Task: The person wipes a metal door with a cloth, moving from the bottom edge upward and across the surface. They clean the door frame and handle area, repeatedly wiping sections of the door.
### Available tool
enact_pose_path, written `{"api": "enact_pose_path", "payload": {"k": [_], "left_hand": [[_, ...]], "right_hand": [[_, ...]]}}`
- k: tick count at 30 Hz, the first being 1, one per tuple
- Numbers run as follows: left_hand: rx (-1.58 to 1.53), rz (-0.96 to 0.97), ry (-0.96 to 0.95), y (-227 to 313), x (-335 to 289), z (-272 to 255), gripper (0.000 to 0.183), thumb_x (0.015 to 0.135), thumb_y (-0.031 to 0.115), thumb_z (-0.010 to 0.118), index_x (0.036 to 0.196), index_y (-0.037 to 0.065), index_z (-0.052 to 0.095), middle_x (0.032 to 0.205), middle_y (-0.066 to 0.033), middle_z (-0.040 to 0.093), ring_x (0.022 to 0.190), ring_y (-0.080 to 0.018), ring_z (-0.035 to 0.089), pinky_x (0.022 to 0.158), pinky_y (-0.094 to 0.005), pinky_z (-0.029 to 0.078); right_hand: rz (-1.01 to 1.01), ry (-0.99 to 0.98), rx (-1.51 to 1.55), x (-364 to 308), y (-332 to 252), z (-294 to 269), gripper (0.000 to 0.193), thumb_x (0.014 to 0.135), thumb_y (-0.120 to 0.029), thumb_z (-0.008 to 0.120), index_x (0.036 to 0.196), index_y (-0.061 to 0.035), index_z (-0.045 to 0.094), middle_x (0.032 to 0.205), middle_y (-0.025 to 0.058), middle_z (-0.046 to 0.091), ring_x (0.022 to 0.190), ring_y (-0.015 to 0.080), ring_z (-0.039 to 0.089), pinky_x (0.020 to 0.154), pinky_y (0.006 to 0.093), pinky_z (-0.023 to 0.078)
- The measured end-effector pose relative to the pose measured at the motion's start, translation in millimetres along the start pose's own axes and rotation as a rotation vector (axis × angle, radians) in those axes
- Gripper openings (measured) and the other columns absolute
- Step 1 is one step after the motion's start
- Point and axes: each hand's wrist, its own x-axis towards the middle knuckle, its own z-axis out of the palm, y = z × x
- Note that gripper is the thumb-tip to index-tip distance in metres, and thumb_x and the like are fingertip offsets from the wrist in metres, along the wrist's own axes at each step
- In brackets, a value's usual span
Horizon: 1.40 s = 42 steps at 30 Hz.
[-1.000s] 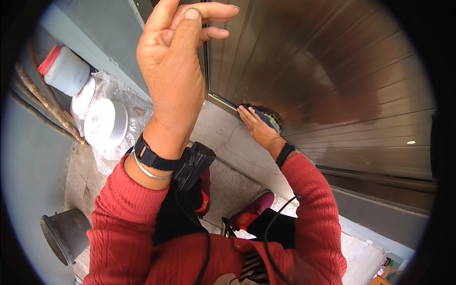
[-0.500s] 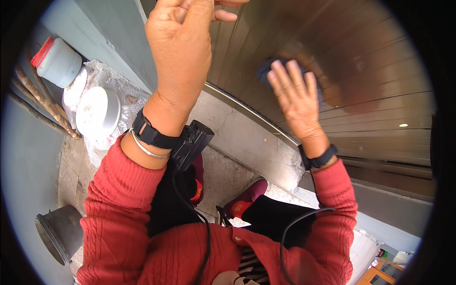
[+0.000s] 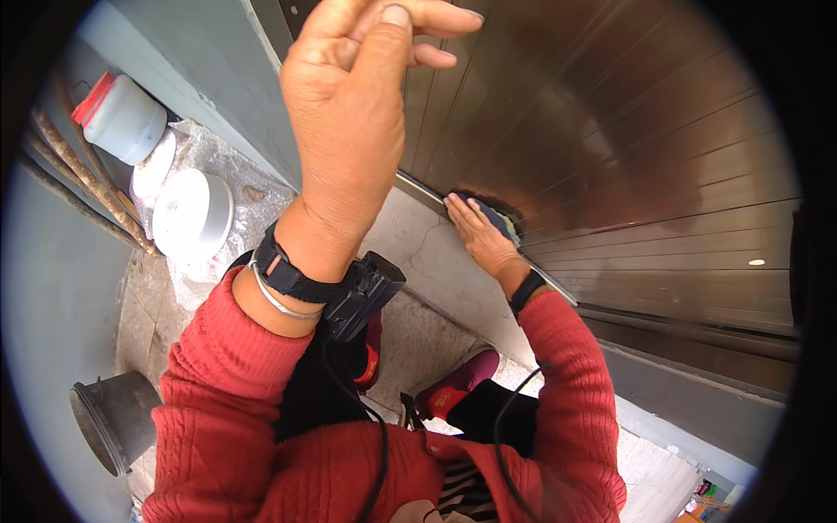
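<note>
My right hand lies flat over a dark blue cloth, pressing it against the brown panelled door close to its bottom edge. A yellowish-green bit of the cloth shows beside the hand. At the upper middle, my left hand is raised, its fingers apart and loosely bent, with nothing visible in them. Its fingertips reach in front of the door's upper part. Both wrists wear black straps.
Below the door runs a concrete sill. At left are a red-lidded white jar, a round white container on clear plastic wrap, and some sticks. A dark bucket stands at lower left.
My right hand has moved down and left across the door with the cloth, to its bottom edge. The left hand has shifted slightly right in the picture.
</note>
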Motion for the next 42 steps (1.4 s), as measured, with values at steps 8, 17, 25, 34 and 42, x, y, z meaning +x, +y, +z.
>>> {"api": "enact_pose_path", "payload": {"k": [8, 17, 25, 34, 42], "left_hand": [[-0.019, -0.02, -0.02, 15, -2, 4, 0.041, 0.11, 0.01, 0.047, 0.149, -0.003, 0.048, 0.109, -0.0134, 0.075, 0.094, -0.0128, 0.068, 0.083, -0.0249, 0.055], [-0.014, 0.067, 0.053, 18, 9, -17, 0.041, 0.109, 0.009, 0.048, 0.148, -0.005, 0.048, 0.106, -0.0132, 0.075, 0.091, -0.011, 0.067, 0.082, -0.0239, 0.054], [-0.024, 0.066, 0.091, 12, 8, -14, 0.042, 0.109, 0.01, 0.048, 0.148, -0.005, 0.048, 0.104, -0.0138, 0.075, 0.094, -0.0149, 0.07, 0.081, -0.0255, 0.055], [0.096, 0.066, -0.016, 9, 3, -6, 0.04, 0.109, 0.008, 0.046, 0.147, -0.007, 0.048, 0.111, -0.0187, 0.074, 0.096, -0.0166, 0.07, 0.082, -0.0268, 0.057], [0.017, 0.154, -0.014, 14, 3, -4, 0.039, 0.109, 0.009, 0.049, 0.144, -0.007, 0.051, 0.108, -0.0184, 0.075, 0.092, -0.0155, 0.071, 0.082, -0.0264, 0.058]], "right_hand": [[0.104, 0.039, 0.126, 21, 38, -54, 0.055, 0.097, -0.025, 0.051, 0.148, -0.0042, 0.057, 0.163, 0.0041, 0.044, 0.158, 0.0266, 0.022, 0.13, 0.0526, 0.013], [0.481, 0.485, 0.12, -15, 141, -154, 0.046, 0.086, -0.016, 0.06, 0.131, -0.0071, 0.07, 0.153, 0.0009, 0.054, 0.152, 0.0231, 0.038, 0.124, 0.0622, 0.021], [-0.006, -0.054, -0.042, 36, 45, -66, 0.058, 0.095, -0.023, 0.05, 0.147, 0.0008, 0.055, 0.166, 0.0102, 0.038, 0.159, 0.0353, 0.017, 0.129, 0.0561, 0.016], [0.007, -0.015, -0.01, 24, 26, -39, 0.056, 0.094, -0.022, 0.051, 0.146, -0.0024, 0.058, 0.167, 0.01, 0.036, 0.159, 0.0307, 0.019, 0.13, 0.0499, 0.018], [0.574, 0.489, 0.122, -94, 127, -132, 0.065, 0.086, -0.009, 0.062, 0.15, -0.0173, 0.055, 0.163, -0.0004, 0.046, 0.154, 0.0242, 0.036, 0.125, 0.0555, 0.024]]}}
